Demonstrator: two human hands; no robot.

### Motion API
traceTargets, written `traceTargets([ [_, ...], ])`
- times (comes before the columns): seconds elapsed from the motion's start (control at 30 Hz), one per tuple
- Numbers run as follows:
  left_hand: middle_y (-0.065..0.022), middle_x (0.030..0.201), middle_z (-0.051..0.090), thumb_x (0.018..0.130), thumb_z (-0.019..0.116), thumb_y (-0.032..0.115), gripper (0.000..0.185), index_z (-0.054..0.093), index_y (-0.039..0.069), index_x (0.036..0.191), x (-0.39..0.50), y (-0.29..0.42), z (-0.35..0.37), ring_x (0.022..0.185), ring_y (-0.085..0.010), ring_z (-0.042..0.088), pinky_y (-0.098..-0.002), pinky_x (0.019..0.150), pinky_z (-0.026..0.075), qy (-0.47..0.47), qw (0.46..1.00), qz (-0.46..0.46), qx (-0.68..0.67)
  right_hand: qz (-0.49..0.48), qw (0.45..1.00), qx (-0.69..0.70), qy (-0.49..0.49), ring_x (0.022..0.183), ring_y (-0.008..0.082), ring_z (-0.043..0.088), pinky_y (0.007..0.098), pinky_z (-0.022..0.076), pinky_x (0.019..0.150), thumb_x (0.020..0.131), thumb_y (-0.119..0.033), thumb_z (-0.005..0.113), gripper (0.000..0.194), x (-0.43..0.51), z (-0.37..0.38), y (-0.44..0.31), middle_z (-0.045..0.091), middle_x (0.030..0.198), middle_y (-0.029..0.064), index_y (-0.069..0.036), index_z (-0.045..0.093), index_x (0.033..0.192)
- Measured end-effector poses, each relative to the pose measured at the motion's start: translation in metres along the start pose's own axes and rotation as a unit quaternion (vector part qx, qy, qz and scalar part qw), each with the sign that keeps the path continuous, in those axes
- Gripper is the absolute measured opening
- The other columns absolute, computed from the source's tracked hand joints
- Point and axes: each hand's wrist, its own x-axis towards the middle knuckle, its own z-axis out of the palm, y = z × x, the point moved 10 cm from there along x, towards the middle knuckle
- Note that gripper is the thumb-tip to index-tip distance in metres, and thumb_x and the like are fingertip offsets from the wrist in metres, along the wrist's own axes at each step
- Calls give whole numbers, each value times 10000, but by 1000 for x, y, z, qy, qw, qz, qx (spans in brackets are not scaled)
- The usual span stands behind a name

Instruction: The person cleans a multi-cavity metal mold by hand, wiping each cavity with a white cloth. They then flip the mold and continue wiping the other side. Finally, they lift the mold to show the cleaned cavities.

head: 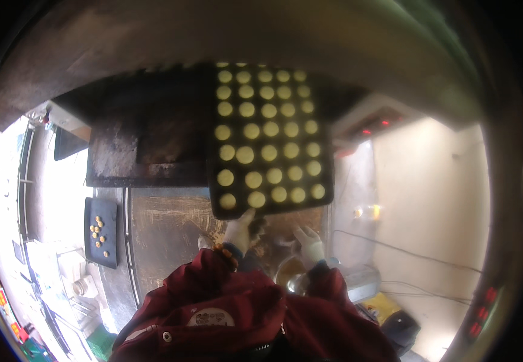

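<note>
A large dark baking tray (239, 212) carries rows of round pale-yellow dough pieces (269, 131). Its far end reaches into the dark opening of what looks like a deck oven (166, 113). My left hand (240, 233), in a white glove, grips the tray's near edge with the thumb on top. My right hand (309, 244), also gloved in white, is below the tray's near right corner, apart from it. Its fingers are spread and nothing shows in them. By the right wrist is a round bowl (284, 271), partly hidden by my maroon sleeve (329, 289).
A worn brown worktop (166, 235) lies below the oven. At left, a small black tray (92, 217) holds several browned round biscuits (96, 229). Red-lit controls (376, 128) are beside the oven. Cables (411, 249) cross the right wall; a green crate (101, 339) stands lower left.
</note>
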Motion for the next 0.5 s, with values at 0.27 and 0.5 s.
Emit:
traceTargets([
  [0.27,-108,955,796,1157,651,300,259,731,54,1174,99,123,5,713,-179,732,-280,541,498,78,988,110,78,58,991,119,14,518,142,633,286,449,461,1152,-265,693,296,-10,-48,54,838,984,144,-4,756,1278],
  [0.5,-161,1068,769,1123,690,198,261,681,-25,1259,263,244,7,825,-267,764,-321,587,600,78,978,122,-151,-15,992,126,11,618,133,681,280,509,552,1166,-256,668,314,-27,-12,61,838,998,113,-2,749,1332],
])
